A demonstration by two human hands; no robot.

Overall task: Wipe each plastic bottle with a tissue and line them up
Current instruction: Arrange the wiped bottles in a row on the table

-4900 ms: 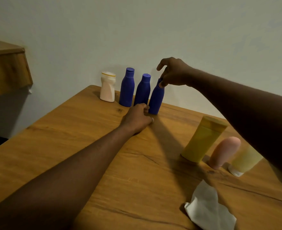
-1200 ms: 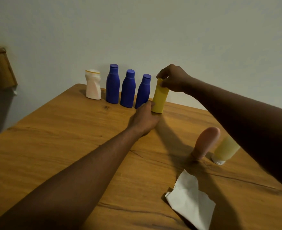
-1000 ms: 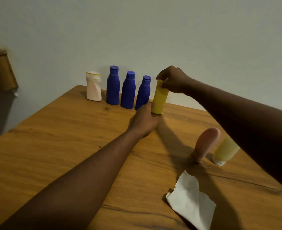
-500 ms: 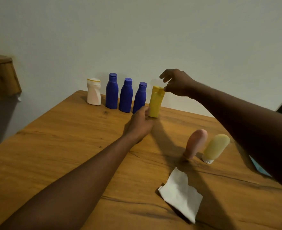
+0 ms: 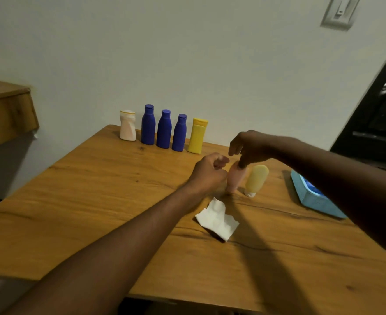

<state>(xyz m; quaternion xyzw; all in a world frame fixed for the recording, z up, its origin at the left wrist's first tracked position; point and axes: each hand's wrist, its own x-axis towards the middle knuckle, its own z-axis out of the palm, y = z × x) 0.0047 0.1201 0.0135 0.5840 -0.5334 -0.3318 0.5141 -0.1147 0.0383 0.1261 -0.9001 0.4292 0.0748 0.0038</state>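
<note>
The yellow bottle (image 5: 197, 136), gripped a moment ago, is now released. It stands fifth in the row by the wall, after a white bottle (image 5: 127, 126) and three blue bottles (image 5: 164, 129). The pink bottle (image 5: 236, 178), beside the tissue (image 5: 218, 220), is pinched at its top by the right hand (image 5: 248, 147). The left hand (image 5: 208, 173) is curled beside it; contact cannot be told. Two bottles, this and a pale yellow tube (image 5: 256, 178), are judged left to wipe.

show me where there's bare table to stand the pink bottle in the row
Free: the strip by the wall right of the yellow bottle, at the row's end; also the wide bare wood left of the tissue. Crowded: round the pink bottle, hemmed by the pale yellow tube and left hand.
</note>
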